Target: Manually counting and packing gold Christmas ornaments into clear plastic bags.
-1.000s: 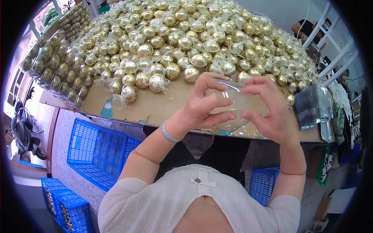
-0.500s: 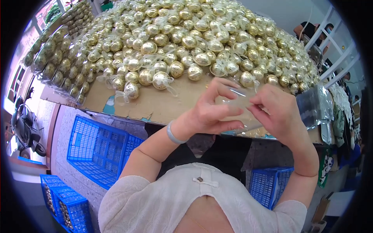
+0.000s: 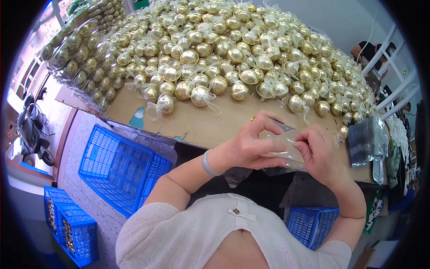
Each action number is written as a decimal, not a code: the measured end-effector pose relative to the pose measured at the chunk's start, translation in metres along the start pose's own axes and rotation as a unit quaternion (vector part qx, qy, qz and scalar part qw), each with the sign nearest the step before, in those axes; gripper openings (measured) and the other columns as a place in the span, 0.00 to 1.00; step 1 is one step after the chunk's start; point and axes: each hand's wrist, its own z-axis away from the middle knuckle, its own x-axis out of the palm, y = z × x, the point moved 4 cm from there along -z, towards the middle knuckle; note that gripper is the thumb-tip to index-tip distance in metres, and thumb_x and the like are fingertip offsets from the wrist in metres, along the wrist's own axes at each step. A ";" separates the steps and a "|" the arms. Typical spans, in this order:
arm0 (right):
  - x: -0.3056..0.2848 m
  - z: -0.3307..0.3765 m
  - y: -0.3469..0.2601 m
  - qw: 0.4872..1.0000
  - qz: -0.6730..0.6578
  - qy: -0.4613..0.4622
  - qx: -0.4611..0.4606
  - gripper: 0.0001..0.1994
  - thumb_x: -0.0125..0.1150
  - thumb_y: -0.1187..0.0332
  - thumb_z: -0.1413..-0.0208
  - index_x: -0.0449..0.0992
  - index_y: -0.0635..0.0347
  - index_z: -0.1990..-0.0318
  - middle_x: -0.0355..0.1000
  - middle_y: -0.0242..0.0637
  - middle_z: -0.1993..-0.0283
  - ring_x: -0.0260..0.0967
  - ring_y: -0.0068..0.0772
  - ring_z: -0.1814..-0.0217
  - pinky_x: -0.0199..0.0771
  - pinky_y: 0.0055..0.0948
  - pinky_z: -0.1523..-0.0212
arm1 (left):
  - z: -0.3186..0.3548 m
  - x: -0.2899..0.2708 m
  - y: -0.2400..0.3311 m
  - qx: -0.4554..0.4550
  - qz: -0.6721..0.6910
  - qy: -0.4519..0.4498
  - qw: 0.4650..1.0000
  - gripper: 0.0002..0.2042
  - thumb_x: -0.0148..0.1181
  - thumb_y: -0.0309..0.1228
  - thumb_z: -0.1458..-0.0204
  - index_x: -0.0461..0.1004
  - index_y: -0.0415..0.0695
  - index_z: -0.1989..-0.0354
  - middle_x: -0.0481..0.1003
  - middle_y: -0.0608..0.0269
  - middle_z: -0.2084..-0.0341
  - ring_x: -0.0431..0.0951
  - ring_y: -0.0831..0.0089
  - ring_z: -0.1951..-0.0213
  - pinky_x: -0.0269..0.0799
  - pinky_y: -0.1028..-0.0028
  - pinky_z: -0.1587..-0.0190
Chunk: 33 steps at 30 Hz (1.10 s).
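Note:
A clear, shiny plastic piece, perhaps a bag or sleeve, is between my hands above the front edge of the table. My left hand grips its left side, with the thumb below and the fingers curled over the top. With thumb and fingers pinched together, my right hand holds the right side. Glare and the fingers hide whether anything lies inside the plastic. Just beyond my hands, a big heap of gold ball ornaments with sheer whitish ribbons covers much of the table.
Brown cardboard covers the tabletop. Packed gold balls in clear plastic are stacked at left. Flat clear plastic packaging lies at right. Blue crates stand on the floor both sides. Another person is at far right.
My view has shifted, so the table sits slightly lower and further right. Both hands still hold the clear plastic, the right fingers now pinching closer at its edge.

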 end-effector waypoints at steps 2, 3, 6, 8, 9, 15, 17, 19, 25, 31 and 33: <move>0.002 0.000 0.004 0.999 -0.023 -0.025 0.024 0.09 0.62 0.75 0.57 0.68 0.62 0.69 0.64 0.40 0.73 0.62 0.43 0.71 0.64 0.35 0.71 | 0.003 -0.001 0.002 0.004 -0.011 0.000 1.000 0.14 0.71 0.37 0.66 0.74 0.46 0.72 0.66 0.58 0.67 0.71 0.53 0.62 0.71 0.64 0.63; 0.002 -0.002 0.004 0.999 -0.023 -0.035 0.011 0.09 0.62 0.75 0.57 0.68 0.62 0.69 0.64 0.40 0.73 0.62 0.42 0.71 0.64 0.34 0.71 | 0.005 -0.002 0.002 0.006 -0.018 0.000 1.000 0.14 0.71 0.36 0.66 0.74 0.46 0.72 0.66 0.58 0.67 0.71 0.53 0.62 0.70 0.64 0.63; 0.004 -0.003 0.002 0.998 -0.024 -0.055 -0.013 0.10 0.63 0.73 0.57 0.68 0.62 0.68 0.64 0.39 0.72 0.62 0.42 0.70 0.63 0.33 0.70 | 0.010 -0.003 0.006 0.010 -0.030 0.000 1.000 0.14 0.71 0.36 0.66 0.74 0.46 0.72 0.66 0.59 0.67 0.71 0.53 0.62 0.70 0.64 0.64; 0.004 -0.002 -0.001 0.997 -0.067 -0.019 -0.024 0.10 0.64 0.73 0.58 0.69 0.62 0.69 0.64 0.36 0.73 0.62 0.38 0.71 0.63 0.30 0.71 | 0.012 -0.003 0.008 0.011 -0.035 0.000 0.999 0.14 0.71 0.36 0.66 0.74 0.46 0.72 0.66 0.59 0.67 0.71 0.53 0.62 0.70 0.64 0.64; 0.004 -0.001 -0.002 0.996 -0.089 0.000 -0.030 0.09 0.64 0.73 0.58 0.70 0.62 0.69 0.64 0.35 0.73 0.62 0.36 0.71 0.63 0.29 0.71 | 0.013 -0.003 0.009 0.016 -0.033 0.003 0.999 0.14 0.71 0.36 0.66 0.73 0.47 0.72 0.66 0.59 0.67 0.71 0.53 0.62 0.70 0.64 0.64; 0.007 -0.006 0.009 0.964 -0.211 -0.033 0.158 0.08 0.65 0.73 0.59 0.74 0.61 0.70 0.65 0.31 0.73 0.61 0.26 0.73 0.61 0.23 0.73 | 0.018 -0.003 0.016 0.052 -0.020 0.007 0.998 0.14 0.71 0.36 0.67 0.73 0.47 0.74 0.66 0.60 0.68 0.71 0.52 0.63 0.70 0.64 0.64; 0.016 -0.007 0.014 0.953 -0.233 -0.086 0.175 0.07 0.66 0.73 0.59 0.75 0.61 0.70 0.66 0.31 0.72 0.61 0.23 0.73 0.60 0.22 0.74 | 0.021 -0.005 0.017 0.052 -0.027 0.006 0.998 0.15 0.71 0.37 0.67 0.73 0.47 0.73 0.65 0.59 0.67 0.71 0.52 0.62 0.70 0.65 0.65; 0.019 -0.017 0.024 0.935 -0.268 -0.151 0.178 0.08 0.66 0.71 0.57 0.76 0.61 0.69 0.67 0.32 0.72 0.61 0.23 0.74 0.60 0.21 0.74 | 0.022 -0.010 0.019 0.054 -0.039 0.002 0.998 0.16 0.71 0.37 0.68 0.72 0.47 0.72 0.65 0.59 0.65 0.70 0.53 0.61 0.70 0.65 0.65; 0.086 -0.061 0.146 0.976 0.030 -0.015 0.213 0.19 0.65 0.53 0.60 0.76 0.56 0.63 0.68 0.33 0.65 0.62 0.30 0.60 0.63 0.30 0.62 | 0.047 -0.051 -0.013 -0.092 -0.043 0.361 0.927 0.13 0.50 0.37 0.48 0.65 0.42 0.60 0.60 0.57 0.58 0.66 0.58 0.55 0.62 0.61 0.53; 0.157 -0.068 0.173 0.962 0.239 0.101 0.090 0.23 0.66 0.54 0.66 0.73 0.57 0.62 0.66 0.31 0.59 0.57 0.40 0.51 0.54 0.38 0.50 | 0.113 -0.078 -0.033 -0.411 -0.240 0.238 0.847 0.15 0.48 0.30 0.50 0.62 0.37 0.55 0.59 0.51 0.54 0.61 0.59 0.50 0.56 0.64 0.46; 0.157 -0.069 0.164 0.965 0.231 0.126 -0.002 0.23 0.67 0.56 0.67 0.72 0.55 0.62 0.66 0.31 0.60 0.58 0.39 0.52 0.53 0.37 0.50 | 0.117 -0.081 -0.032 -0.494 -0.347 -0.028 0.797 0.16 0.49 0.26 0.53 0.62 0.36 0.55 0.58 0.46 0.52 0.59 0.53 0.48 0.54 0.62 0.44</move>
